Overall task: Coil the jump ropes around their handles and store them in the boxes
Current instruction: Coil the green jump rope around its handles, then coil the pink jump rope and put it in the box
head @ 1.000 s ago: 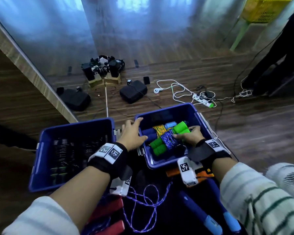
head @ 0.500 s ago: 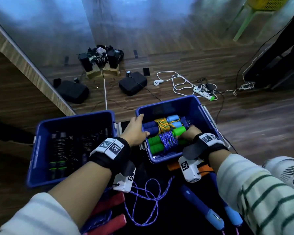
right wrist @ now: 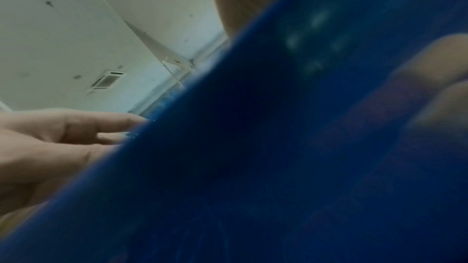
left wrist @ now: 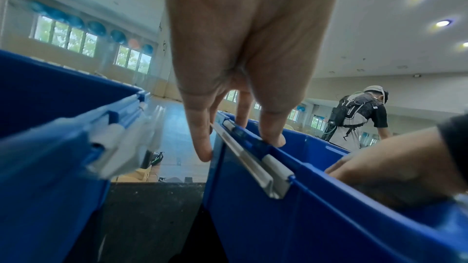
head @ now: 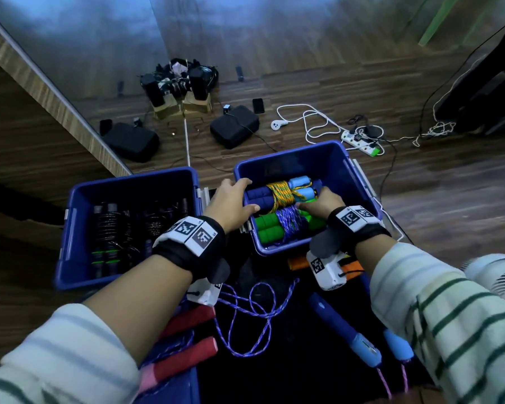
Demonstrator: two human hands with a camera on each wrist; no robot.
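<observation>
Two blue boxes stand side by side on the floor. The left box [head: 70, 228] holds several black coiled ropes. In the right box [head: 359, 182] a blue-handled rope wound in yellow cord [head: 280, 193] lies behind a green-handled rope wound in purple cord [head: 270, 230]. My left hand [head: 231, 202] holds that box's left rim [left wrist: 253, 159], thumb inside, a finger [left wrist: 202, 147] outside. My right hand [head: 318, 201] is inside the box, fingers curled over the right end of the green-handled rope. The right wrist view is mostly blurred blue wall [right wrist: 253, 167].
Near my knees lie a loose purple rope [head: 254, 316] with red handles [head: 187, 354], blue handles [head: 347, 336] and orange handles [head: 298, 262]. A fan [head: 502, 284] sits at right. Black bags [head: 233, 129], a power strip [head: 362, 142] and cables lie beyond. A person [left wrist: 359, 115] bends far off.
My right hand has lowered the green-handled rope into the right box, in front of the blue-handled one. My left hand stays on the box rim.
</observation>
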